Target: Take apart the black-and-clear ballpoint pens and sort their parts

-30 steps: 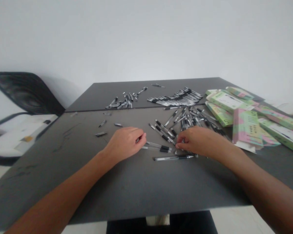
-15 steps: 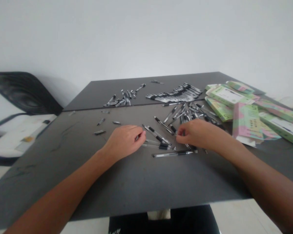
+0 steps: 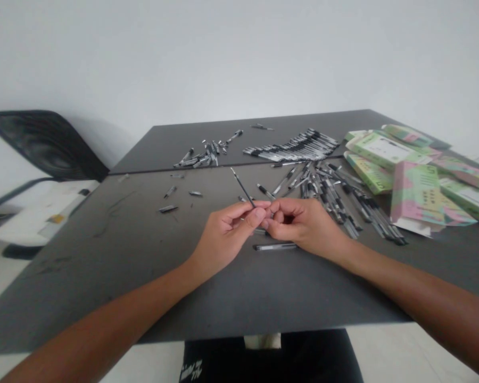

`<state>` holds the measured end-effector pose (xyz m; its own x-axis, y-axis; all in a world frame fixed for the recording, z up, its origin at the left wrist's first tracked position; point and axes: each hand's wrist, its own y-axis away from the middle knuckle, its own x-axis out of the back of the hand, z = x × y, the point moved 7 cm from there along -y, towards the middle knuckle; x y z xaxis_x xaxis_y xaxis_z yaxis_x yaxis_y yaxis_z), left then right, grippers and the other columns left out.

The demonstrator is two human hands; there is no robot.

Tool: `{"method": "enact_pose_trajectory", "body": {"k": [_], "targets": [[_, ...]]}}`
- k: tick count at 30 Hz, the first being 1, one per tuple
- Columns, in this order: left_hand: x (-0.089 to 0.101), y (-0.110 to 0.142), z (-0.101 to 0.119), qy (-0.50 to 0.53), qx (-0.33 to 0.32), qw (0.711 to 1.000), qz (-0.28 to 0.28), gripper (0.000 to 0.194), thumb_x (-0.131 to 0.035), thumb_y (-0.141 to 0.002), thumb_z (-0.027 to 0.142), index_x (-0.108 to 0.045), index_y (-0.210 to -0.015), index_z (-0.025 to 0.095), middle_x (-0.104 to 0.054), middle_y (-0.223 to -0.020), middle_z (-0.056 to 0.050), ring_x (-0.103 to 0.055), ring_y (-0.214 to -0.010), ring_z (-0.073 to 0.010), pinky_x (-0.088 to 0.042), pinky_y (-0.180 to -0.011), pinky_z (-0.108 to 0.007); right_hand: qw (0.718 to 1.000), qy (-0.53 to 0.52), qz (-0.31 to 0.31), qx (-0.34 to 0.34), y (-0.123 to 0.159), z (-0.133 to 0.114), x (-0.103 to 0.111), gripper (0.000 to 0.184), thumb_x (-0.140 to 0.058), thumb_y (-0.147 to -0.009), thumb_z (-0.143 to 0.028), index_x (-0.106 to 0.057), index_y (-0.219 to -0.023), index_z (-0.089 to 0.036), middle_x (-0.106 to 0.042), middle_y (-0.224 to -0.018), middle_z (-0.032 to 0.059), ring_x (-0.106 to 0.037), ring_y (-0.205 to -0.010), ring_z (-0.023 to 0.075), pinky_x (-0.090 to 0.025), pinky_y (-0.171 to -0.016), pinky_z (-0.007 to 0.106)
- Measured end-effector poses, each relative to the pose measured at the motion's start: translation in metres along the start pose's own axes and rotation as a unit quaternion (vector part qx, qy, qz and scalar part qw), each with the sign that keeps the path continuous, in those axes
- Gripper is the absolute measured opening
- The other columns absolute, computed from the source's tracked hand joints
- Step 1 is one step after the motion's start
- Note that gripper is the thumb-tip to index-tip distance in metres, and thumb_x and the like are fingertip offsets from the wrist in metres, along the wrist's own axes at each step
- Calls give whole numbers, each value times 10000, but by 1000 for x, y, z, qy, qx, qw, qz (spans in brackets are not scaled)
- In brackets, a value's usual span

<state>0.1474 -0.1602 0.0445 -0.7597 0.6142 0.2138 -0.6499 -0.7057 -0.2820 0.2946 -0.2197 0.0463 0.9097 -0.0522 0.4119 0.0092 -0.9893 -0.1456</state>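
A thin dark pen refill [image 3: 242,185] with a pale tip slants up and to the left from the fingers of my left hand [image 3: 233,226], which pinches it. My right hand [image 3: 299,221] is closed, its fingertips meeting those of my left; whatever lies between them is hidden. Beneath both hands a clear pen [image 3: 274,247] with dark ends lies on the dark table, partly covered by my right hand. More pen parts show between and behind the fingers. Just beyond my right hand spreads a loose heap of black-and-clear pens [image 3: 331,194].
Pens lie side by side in a row [image 3: 293,149] at the back. A small pile of pen parts [image 3: 205,154] sits at the back left, with several short pieces [image 3: 168,209] nearer. Green and pink cardboard boxes [image 3: 417,191] cover the right side. A mesh chair [image 3: 43,143] stands left.
My hands have come together over the table's middle, having been apart among the pens. A pen refill now stands out from my left hand. The view has shifted slightly.
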Motion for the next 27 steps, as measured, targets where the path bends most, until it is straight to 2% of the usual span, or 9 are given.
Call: {"method": "enact_pose_trajectory", "body": {"k": [3,5,8,10,13,19,24,27], "targets": [[7,0,6,-8,-15,999,38,284,-656,-1077,419,-845,-1117,212,-865,-1116,-49,-801,-1048,-207,-622,-962,-304,1000,23,13,11,-6,4,10,333,-752,-938,-501,-827,-1009,-184,-665,-633,-31,-528,-571,118,-386,-566,245],[16,-2,9,-30,-14,997,73,305,-642,-1085,437,-841,-1089,207,-869,-1110,-56,-805,-1032,-211,-623,-978,-323,994,97,32,33,-11,5,25,369,-738,-961,-529,-844,-1095,-201,-763,-769,15,-623,-671,151,-428,-624,261],[28,-6,8,-45,-7,992,115,337,-642,-1079,488,-822,-1051,204,-877,-1064,-64,-814,-977,-221,-634,-952,-344,962,267,8,54,-19,7,36,266,-717,-983,-438,-867,-1039,-226,-826,-974,56,-707,-842,194,-477,-756,289],[31,-7,5,-51,-5,991,125,337,-652,-1070,504,-813,-1047,208,-881,-1027,-60,-815,-952,-223,-630,-956,-353,936,350,-34,36,-22,13,34,246,-698,-990,-408,-877,-1026,-244,-836,-997,54,-724,-849,206,-479,-772,301],[31,-7,3,-70,-7,990,119,345,-648,-1070,516,-814,-1049,214,-882,-990,-51,-805,-927,-219,-617,-952,-351,908,412,-75,-1,-22,20,29,303,-647,-1020,-451,-890,-1060,-274,-849,-1006,53,-744,-843,224,-471,-740,310],[27,-6,4,-102,-6,990,93,352,-624,-1079,516,-837,-1047,237,-874,-950,-16,-776,-876,-199,-586,-870,-316,870,482,-95,-21,-18,14,17,390,-556,-1063,-463,-885,-1102,-256,-861,-1017,90,-782,-902,284,-486,-744,344],[21,-6,3,-105,-14,992,67,356,-627,-1082,488,-839,-943,238,-866,-936,-9,-786,-951,-199,-578,-942,-313,865,495,-77,-36,-18,11,10,365,-575,-1037,-425,-872,-1074,-215,-859,-982,113,-796,-916,303,-497,-731,341],[18,-4,2,-101,-15,993,59,366,-628,-1079,494,-834,-923,235,-858,-903,-12,-787,-941,-200,-580,-923,-311,877,475,-55,-52,-20,12,14,298,-610,-984,-347,-869,-999,-200,-856,-937,113,-795,-885,289,-502,-730,327]]}}
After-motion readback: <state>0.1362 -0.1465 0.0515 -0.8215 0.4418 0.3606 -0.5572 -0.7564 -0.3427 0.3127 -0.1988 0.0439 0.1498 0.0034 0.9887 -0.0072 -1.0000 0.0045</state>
